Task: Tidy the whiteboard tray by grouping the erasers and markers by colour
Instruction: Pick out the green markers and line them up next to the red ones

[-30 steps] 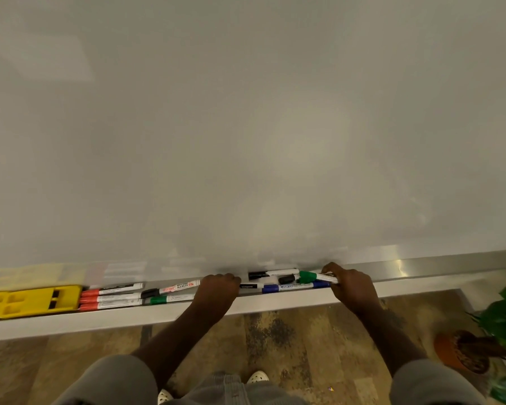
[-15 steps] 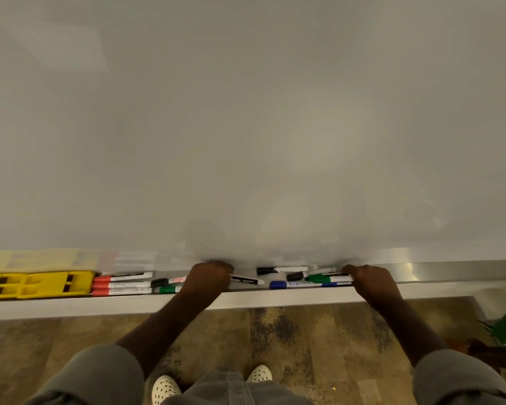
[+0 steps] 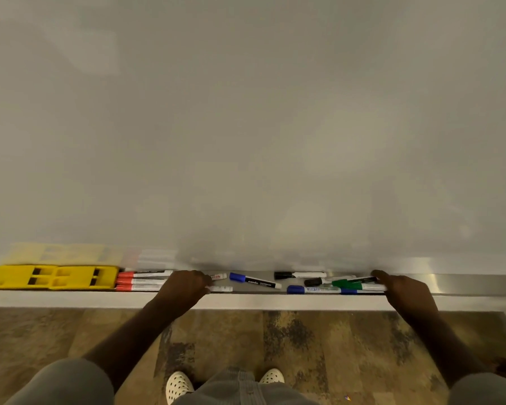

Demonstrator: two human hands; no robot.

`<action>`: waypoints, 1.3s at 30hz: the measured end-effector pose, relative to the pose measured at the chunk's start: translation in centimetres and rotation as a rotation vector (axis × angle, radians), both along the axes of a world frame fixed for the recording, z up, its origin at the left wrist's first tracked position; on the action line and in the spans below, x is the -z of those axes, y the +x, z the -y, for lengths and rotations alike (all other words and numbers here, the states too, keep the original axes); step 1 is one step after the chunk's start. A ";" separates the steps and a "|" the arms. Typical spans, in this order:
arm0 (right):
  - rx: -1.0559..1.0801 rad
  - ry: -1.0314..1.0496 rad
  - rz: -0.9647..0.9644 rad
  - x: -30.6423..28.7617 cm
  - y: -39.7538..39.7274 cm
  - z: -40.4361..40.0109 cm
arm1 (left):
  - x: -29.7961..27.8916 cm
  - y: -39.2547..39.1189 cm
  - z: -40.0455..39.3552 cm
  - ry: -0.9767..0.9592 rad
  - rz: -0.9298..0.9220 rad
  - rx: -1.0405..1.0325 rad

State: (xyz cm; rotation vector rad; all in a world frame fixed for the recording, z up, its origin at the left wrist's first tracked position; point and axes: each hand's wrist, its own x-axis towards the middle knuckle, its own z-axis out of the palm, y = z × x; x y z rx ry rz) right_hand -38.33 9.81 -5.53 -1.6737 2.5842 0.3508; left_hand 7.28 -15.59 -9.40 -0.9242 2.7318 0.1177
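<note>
Two yellow erasers lie end to end at the left of the whiteboard tray. Three red markers are stacked right beside them. My left hand is curled over markers just right of the red ones; two white ends stick out past its fingers. A blue marker lies loose and slanted between my hands. Further right lie two black markers, green markers and another blue marker. My right hand pinches the right ends of that green and blue bunch.
The blank whiteboard fills the view above the tray. Bare metal tray runs on to the right of my right hand. Below are a patterned floor and my white shoes.
My left hand has slid left along the tray, uncovering the slanted blue marker, which now lies free. My right hand stays at the ends of the green and blue markers.
</note>
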 end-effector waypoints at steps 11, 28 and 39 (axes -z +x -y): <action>-0.023 -0.301 0.322 -2.0 10.9 3.4 | -0.8 -1.6 0.2 0.146 -0.002 -0.048; -0.305 0.011 0.353 1.7 25.8 14.9 | -2.8 9.5 -2.5 -0.107 -0.388 -0.039; -0.427 -0.009 0.312 2.9 30.5 17.6 | -3.3 13.6 -1.5 -0.137 -0.365 -0.164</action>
